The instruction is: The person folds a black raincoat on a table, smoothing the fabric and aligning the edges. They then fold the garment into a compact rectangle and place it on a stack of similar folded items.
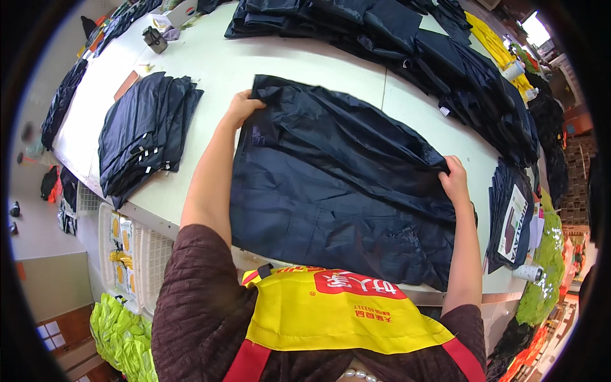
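Observation:
A large piece of dark navy cloth (331, 184), perhaps a garment, lies spread over the white table and hangs toward my body at its near edge. Its upper part is rumpled in long folds. At its far left corner, my left hand (242, 108) is closed, pinching the cloth between thumb and fingers. My right hand (454, 181) grips the right edge, nearer to me, its fingertips partly hidden. Both arms reach out wide around the cloth.
A stack of folded dark garments (147, 130) lies to the left, and long piles of them (382, 38) line the far side. A dark bottle (154, 39) stands far left. At right are another dark stack (503, 210) and a thread spool (527, 273). White plastic baskets (156, 267) sit below the table's left edge.

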The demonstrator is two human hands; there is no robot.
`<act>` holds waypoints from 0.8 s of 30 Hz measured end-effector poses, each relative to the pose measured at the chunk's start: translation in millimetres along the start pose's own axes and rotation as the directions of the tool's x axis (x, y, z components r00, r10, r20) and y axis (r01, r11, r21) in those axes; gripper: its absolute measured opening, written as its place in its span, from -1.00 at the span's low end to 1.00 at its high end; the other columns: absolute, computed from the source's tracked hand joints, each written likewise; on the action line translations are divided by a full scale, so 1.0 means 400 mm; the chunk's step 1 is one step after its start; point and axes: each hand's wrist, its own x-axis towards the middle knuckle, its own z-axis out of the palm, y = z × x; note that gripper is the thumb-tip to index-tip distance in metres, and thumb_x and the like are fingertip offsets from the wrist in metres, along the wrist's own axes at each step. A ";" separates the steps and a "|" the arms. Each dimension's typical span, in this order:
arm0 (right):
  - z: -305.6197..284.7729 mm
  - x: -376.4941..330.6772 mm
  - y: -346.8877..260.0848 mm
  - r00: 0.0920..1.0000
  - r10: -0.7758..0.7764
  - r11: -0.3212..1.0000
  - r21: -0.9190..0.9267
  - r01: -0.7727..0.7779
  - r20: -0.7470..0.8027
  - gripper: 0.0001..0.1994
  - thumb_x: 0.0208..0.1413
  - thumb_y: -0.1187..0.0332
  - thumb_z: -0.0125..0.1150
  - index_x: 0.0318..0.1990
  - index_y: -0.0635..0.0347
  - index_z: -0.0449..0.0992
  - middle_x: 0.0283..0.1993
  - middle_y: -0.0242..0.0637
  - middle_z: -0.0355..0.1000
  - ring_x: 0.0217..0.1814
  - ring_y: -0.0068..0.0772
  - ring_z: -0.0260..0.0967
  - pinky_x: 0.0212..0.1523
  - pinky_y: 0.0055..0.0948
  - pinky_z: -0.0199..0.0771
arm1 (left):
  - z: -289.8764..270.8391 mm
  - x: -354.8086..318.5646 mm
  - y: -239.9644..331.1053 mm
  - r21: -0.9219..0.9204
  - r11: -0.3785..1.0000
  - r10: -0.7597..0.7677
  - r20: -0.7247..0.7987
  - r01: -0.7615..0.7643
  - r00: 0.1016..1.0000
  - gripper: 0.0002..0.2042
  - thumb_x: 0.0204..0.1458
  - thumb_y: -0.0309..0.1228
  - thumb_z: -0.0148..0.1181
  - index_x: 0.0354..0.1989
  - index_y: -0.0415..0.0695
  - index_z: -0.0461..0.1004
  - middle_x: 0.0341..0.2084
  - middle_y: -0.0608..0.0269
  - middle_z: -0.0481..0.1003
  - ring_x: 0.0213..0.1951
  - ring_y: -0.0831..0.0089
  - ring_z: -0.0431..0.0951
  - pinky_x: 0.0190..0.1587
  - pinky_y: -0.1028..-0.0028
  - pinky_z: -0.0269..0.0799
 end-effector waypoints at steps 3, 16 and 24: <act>-0.058 -0.083 -0.102 0.960 -0.222 0.974 -0.082 0.210 -0.173 -0.66 -0.32 0.67 0.10 -0.25 0.33 0.42 -0.27 -0.08 0.35 -0.19 0.01 0.32 -0.14 -0.28 0.36 | -0.098 -0.142 -0.004 0.079 0.949 0.311 -0.108 -0.304 0.944 -0.75 -0.11 -0.59 0.23 -0.19 -0.26 0.51 -0.40 0.29 0.55 -0.35 0.53 0.49 -0.18 0.50 0.41; 0.048 -0.567 -0.259 0.928 -0.186 0.963 -0.129 0.238 0.323 -0.40 -0.22 0.41 0.26 0.11 0.15 0.32 0.14 -0.10 0.23 0.12 -0.03 0.16 0.11 -0.20 0.19 | -0.160 -0.725 -0.317 0.812 0.353 0.661 0.136 -0.466 0.738 -0.58 -0.38 -0.64 0.18 -0.25 0.06 0.58 -0.15 0.20 0.46 -0.09 0.20 0.44 -0.05 0.37 0.41; 0.076 -0.588 -0.215 0.918 -0.252 0.878 -0.327 0.350 0.305 -0.34 -0.29 0.26 0.40 0.10 0.07 0.36 0.17 -0.23 0.23 0.22 -0.15 0.11 0.21 0.07 -0.03 | -0.236 -0.713 -0.284 0.704 0.670 0.254 0.080 -0.235 0.964 -0.49 -0.13 -0.76 -0.18 -0.02 -0.04 0.48 -0.22 0.07 0.52 -0.19 0.23 0.52 -0.06 0.40 0.40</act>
